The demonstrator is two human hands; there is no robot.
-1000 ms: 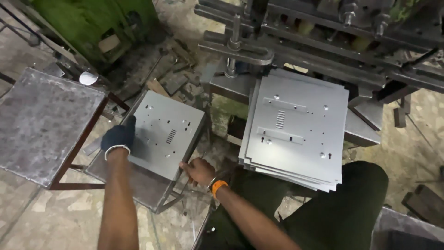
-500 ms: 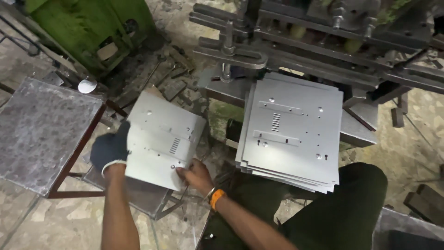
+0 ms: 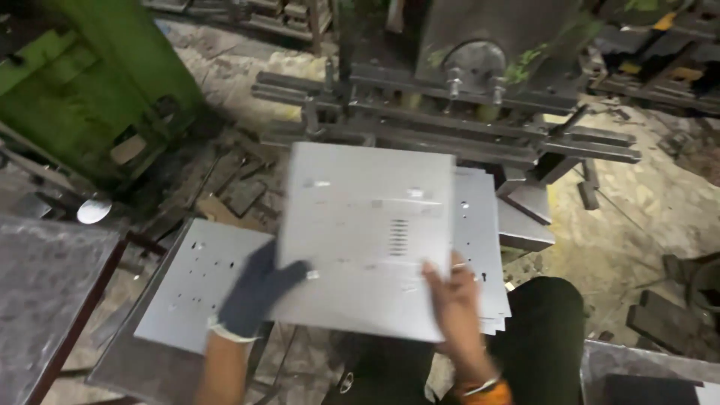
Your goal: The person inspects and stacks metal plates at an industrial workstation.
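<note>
— Where's the sheet (image 3: 367,240)?
— Held up flat in front of the press (image 3: 465,82), over the stack (image 3: 484,247) — both hands on its near edge.
— Fingers?
— Left hand (image 3: 255,292), gloved, grips the near-left edge, fingers curled onto the top. Right hand (image 3: 454,307), bare, clasps the near-right corner.
— Beside it?
— Another sheet (image 3: 199,281) lies left, lower.

Punched sheet (image 3: 367,240) now lifted off the left stack (image 3: 187,281); across, above the right-hand stack (image 3: 480,247)
</note>
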